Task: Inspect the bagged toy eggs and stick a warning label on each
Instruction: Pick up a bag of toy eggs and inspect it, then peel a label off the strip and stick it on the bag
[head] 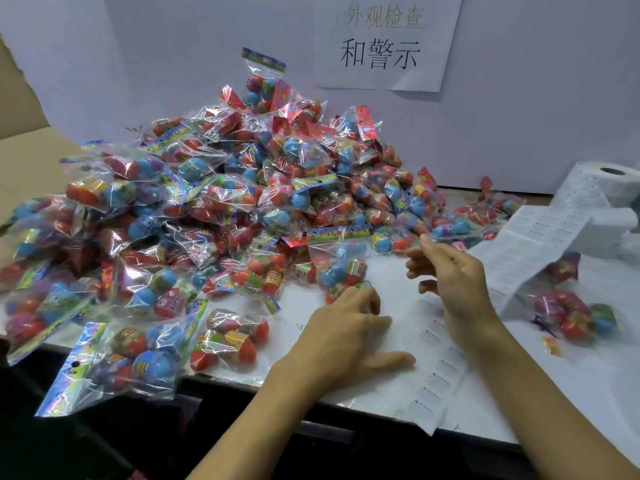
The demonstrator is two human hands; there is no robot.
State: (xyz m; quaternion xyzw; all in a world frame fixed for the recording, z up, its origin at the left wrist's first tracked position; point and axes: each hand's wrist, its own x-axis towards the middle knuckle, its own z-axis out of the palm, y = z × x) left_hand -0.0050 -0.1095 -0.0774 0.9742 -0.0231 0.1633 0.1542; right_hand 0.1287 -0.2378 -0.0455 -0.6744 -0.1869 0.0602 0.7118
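1. Most of the job looks to be ahead, by my reckoning: a great heap of bagged toy eggs (221,216) fills the tabletop (588,393) to the left of and beyond both hands, and I can't make out a label on any of them from here.

2. Off to the right of the right hand, well apart from the heap, lies a lone bag (575,318), half under the hanging label strip (540,244). It may be a finished one, though whether it carries a label I cannot tell.

3. The strip runs down from a roll (602,188) standing beyond and right of the right hand, then trails along the tabletop beneath that wrist to the near edge.

4. The bag in hand (341,261) lies just past the left fingertips, its coloured header turned away from the person.

5. The left hand (346,327) rests palm down on the tabletop, thumb stretched out to the right, fingers bent with their tips touching the bag's near end. It steadies the bag more than grips it.

6. The right hand (450,271) is raised above the tabletop, finger and thumb pinched together at the top; likely a peeled label sits between them, but it is too small to see.
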